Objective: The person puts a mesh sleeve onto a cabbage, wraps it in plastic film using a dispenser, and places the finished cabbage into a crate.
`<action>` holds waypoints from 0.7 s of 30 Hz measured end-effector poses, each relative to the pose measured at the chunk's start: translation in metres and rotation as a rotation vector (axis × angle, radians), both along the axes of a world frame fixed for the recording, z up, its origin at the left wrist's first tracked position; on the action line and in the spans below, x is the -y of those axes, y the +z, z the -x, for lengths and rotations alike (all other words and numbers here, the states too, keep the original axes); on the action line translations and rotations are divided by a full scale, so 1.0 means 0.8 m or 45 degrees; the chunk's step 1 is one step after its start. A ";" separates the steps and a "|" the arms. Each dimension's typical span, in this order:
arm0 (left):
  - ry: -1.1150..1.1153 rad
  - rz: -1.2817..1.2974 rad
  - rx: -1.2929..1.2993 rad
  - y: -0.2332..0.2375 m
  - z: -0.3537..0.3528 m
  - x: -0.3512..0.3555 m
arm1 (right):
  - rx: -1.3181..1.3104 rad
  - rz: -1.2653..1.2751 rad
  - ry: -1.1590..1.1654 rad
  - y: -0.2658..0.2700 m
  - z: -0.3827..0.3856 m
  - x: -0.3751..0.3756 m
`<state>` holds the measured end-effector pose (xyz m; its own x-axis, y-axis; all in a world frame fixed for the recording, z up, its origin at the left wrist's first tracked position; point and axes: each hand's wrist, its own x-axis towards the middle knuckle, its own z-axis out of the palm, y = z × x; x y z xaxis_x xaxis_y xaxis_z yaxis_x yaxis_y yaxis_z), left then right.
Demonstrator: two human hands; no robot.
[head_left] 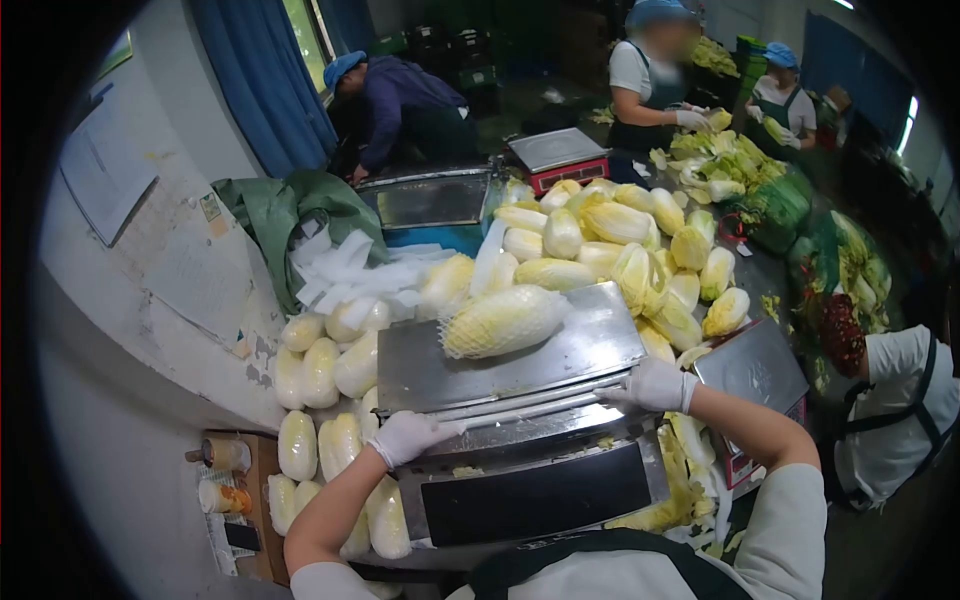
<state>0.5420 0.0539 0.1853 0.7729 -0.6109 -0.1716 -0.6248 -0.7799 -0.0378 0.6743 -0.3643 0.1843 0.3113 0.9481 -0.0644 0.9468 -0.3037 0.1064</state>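
A napa cabbage (505,322) in a white foam net lies on its side on the steel plate (600,345) of a wrapping machine. My left hand (412,438), in a white glove, is closed at the left end of a pale strip of clear plastic film (530,408) along the plate's front edge. At the right end, my gloved right hand (655,386) pinches the same film. Fingertips of both hands are partly hidden. A black panel (535,502) lies nearer to me.
Wrapped cabbages (297,445) are stacked at the left, bare cabbages (610,225) behind the plate. White foam nets (345,270) lie by a green sack (300,205). Scales (560,150) (755,375) stand behind and right. Several co-workers (645,90) are around, one close at my right (890,410).
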 end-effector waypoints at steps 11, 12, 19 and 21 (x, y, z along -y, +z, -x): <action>0.922 1.772 0.132 0.059 -0.076 0.013 | -0.485 -1.137 -0.347 0.127 -0.050 -0.044; 0.864 1.585 0.277 0.059 -0.097 0.020 | -0.193 -1.060 -0.319 0.115 -0.085 -0.059; 0.703 1.613 -0.191 -0.018 -0.158 0.052 | -0.761 -0.644 -0.558 -0.035 -0.134 -0.147; 0.755 1.659 -0.251 0.002 -0.135 0.057 | -0.877 -0.779 -0.483 -0.018 -0.106 -0.135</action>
